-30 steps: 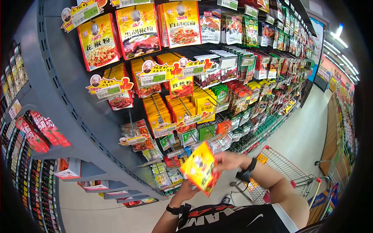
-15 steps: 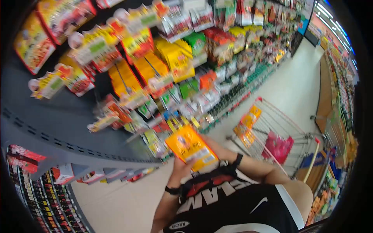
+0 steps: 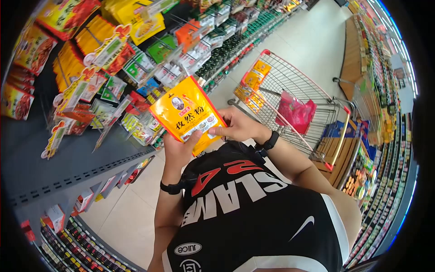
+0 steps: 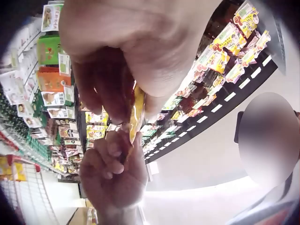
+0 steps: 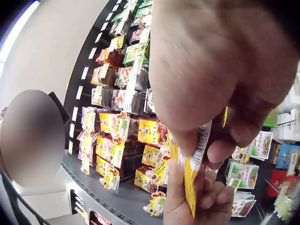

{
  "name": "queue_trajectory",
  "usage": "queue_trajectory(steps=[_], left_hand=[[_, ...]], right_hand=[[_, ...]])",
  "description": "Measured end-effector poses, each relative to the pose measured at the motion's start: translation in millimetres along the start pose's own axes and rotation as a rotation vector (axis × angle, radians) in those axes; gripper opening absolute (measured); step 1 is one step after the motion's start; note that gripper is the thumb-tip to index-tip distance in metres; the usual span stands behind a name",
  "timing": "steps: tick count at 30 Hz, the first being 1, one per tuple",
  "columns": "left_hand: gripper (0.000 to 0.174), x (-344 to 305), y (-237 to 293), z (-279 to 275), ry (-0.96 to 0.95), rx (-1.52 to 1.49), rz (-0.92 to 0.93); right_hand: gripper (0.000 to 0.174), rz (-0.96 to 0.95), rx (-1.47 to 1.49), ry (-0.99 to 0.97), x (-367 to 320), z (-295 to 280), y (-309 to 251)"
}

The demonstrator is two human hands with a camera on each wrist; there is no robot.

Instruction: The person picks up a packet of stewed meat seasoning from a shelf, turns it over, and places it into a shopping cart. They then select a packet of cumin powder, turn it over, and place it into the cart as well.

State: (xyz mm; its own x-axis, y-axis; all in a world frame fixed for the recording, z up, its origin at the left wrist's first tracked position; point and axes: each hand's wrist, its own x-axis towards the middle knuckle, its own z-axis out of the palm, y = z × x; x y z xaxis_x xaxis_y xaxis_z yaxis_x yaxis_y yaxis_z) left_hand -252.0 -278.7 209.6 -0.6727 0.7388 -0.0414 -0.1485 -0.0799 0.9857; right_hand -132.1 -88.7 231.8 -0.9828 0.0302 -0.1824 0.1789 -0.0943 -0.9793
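In the head view a yellow packet with a red edge is held up in front of the chest, its printed front facing the camera. The left hand grips its lower left part, thumb on the front. At the lower right edge the right hand pinches it between thumb and fingers. More yellow packaging shows below that packet; whether it is a second packet I cannot tell. Seen edge-on in the left wrist view, the packet lies between both hands. The right wrist view shows the packet edge-on too, with a barcode.
Hanging packets and price tags fill the rack at the upper left. A shopping cart stands on the right, holding a pink bag and orange-yellow packs. Pale floor shows at the lower left; more shelves line the far right.
The view has swung down and right, bringing the cart closer to the middle. Both hands stay on the packet, which was turned over from its earlier side and now shows its large-lettered front.
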Motion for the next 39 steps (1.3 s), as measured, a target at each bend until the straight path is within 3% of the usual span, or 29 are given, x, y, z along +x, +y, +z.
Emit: queue_trajectory(steps=[4, 7, 8, 11, 12, 19, 20, 29, 31, 32, 39], left_hand=[[0.026, 11.6, -8.7, 0.9, -0.156, -0.095, 0.029], [0.023, 16.8, -9.0, -0.1, -0.261, 0.082, -0.020], [0.022, 16.5, -8.0, 5.9, -0.221, 0.085, 0.014], [0.021, 16.3, -4.4, 4.5, -0.227, 0.001, -0.050], [0.019, 16.5, -3.4, 5.2, -0.210, -0.047, -0.069], [0.015, 19.9, 2.6, -6.9, -0.155, -0.186, -0.106], [0.015, 20.5, 1.6, -10.3, -0.154, -0.195, -0.090], [0.015, 11.6, 1.2, -4.4, 0.039, -0.230, -0.009], [0.016, 8.9, 4.9, -5.5, 0.066, -0.176, -0.019], [0.017, 8.8, 4.2, -8.9, 0.057, -0.179, -0.033], [0.018, 4.7, 2.8, -18.8, 0.060, -0.317, -0.111]], right_hand=[[0.028, -0.021, 0.137, 0.181, -7.2, -1.1, 4.9], [0.029, -0.001, 0.239, 0.240, -11.9, -5.5, 0.0], [0.029, -0.038, 0.171, 0.248, -12.3, -5.4, 0.0], [0.034, 0.022, 0.363, 0.243, -10.6, -13.0, 7.0], [0.041, 0.011, 0.267, 0.232, -10.1, -17.6, 10.0], [0.031, -0.087, 0.144, -0.090, 1.6, -15.2, 5.3], [0.025, -0.014, 0.119, -0.073, -0.7, -11.5, -3.7], [0.017, -0.161, 0.162, -0.109, 21.2, 2.2, 4.8], [0.015, -0.039, 0.099, -0.101, 21.3, 7.8, -5.3], [0.015, 0.021, 0.067, -0.095, 21.3, 10.5, -8.5], [0.021, -0.092, 0.030, -0.107, 28.2, 21.5, 4.8]])
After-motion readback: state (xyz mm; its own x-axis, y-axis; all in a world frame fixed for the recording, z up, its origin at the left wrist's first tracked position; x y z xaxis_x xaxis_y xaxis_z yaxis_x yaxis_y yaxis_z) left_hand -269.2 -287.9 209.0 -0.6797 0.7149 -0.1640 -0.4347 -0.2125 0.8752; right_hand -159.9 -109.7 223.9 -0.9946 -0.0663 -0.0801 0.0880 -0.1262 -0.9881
